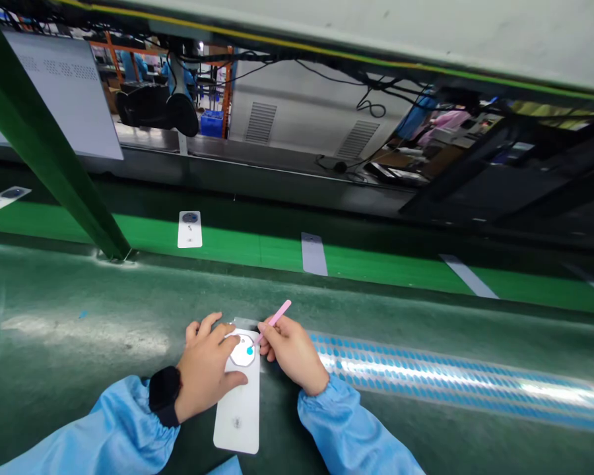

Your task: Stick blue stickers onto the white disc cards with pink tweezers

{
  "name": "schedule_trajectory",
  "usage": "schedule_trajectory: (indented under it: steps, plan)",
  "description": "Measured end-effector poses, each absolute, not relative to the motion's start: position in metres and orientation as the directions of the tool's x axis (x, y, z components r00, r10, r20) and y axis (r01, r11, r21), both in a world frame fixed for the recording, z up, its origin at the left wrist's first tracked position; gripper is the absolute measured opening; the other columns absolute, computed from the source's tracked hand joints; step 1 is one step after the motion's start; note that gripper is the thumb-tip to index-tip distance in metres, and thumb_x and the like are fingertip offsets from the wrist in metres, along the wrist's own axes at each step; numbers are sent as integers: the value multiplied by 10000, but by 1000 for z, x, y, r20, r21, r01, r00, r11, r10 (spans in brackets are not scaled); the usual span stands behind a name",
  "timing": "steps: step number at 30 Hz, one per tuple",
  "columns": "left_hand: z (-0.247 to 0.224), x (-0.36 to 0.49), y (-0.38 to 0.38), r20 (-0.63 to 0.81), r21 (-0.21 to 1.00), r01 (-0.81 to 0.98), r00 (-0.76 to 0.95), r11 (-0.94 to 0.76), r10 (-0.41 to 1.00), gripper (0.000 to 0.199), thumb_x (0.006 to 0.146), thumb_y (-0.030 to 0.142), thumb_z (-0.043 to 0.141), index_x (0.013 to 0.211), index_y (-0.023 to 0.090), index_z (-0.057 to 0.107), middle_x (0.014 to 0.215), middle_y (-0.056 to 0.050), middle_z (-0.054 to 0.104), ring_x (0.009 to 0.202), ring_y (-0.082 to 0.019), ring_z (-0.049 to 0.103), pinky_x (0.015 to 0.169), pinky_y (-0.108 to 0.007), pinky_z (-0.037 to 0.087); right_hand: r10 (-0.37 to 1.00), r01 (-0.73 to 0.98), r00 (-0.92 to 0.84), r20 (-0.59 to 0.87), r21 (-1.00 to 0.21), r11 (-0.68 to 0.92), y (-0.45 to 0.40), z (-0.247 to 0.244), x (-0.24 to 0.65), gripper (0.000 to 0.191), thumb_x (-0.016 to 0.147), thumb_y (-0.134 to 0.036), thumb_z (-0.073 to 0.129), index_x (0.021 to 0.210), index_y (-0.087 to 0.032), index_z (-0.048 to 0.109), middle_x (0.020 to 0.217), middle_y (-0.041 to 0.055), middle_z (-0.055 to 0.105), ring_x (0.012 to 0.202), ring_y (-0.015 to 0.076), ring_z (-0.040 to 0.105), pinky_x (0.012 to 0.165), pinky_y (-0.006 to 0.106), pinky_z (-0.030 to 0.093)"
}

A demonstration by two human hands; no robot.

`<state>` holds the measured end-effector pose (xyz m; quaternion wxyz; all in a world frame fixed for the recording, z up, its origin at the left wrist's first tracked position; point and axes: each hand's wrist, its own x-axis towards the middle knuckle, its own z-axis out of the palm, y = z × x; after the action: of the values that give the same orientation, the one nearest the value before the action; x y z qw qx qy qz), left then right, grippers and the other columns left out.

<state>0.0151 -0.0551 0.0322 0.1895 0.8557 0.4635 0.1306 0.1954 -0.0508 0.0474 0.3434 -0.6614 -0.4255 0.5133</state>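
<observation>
A white rectangular card lies on the dark green bench in front of me, with a round white part at its far end. My left hand rests on the card, thumb and fingers around the round part. My right hand holds a thin pink stick like a pen, its tip down on a small blue dot on the round part. Both arms wear light blue sleeves, and a black band sits on my left wrist.
A long strip of blue dot stickers lies on the bench to the right of my hands. Beyond it, a green conveyor belt carries another white card and grey markers. A green post slants at left; machines and cables stand behind.
</observation>
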Motion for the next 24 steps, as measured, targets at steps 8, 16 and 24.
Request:
schedule_trajectory:
  steps: [8, 16, 24]
  plan:
    - [32, 16, -55, 52, 446, 743, 536, -500, 843, 451, 645, 424, 790, 1021, 243, 621, 1192, -74, 612, 1241, -367, 393, 940, -545, 298, 911, 203, 111, -398, -888, -412, -50, 46, 195, 202, 749, -366, 561, 679, -179, 529, 523, -30, 566, 426, 97, 527, 383, 197, 409]
    - [33, 15, -55, 59, 445, 740, 538, -505, 841, 435, 654, 422, 778, 1019, 246, 621, 1185, -72, 614, 1234, -368, 398, 932, -537, 298, 918, 225, 112, -379, -890, -395, -51, 44, 195, 204, 750, -377, 553, 679, -187, 536, 526, -29, 570, 432, 99, 537, 382, 196, 418]
    - [32, 16, -55, 49, 441, 744, 539, -502, 841, 450, 648, 424, 784, 1027, 247, 621, 1190, -75, 610, 1236, -370, 396, 933, -544, 296, 928, 251, 122, -351, -894, -371, -53, 42, 195, 197, 746, -382, 549, 691, -194, 537, 534, -25, 580, 440, 108, 549, 383, 200, 426]
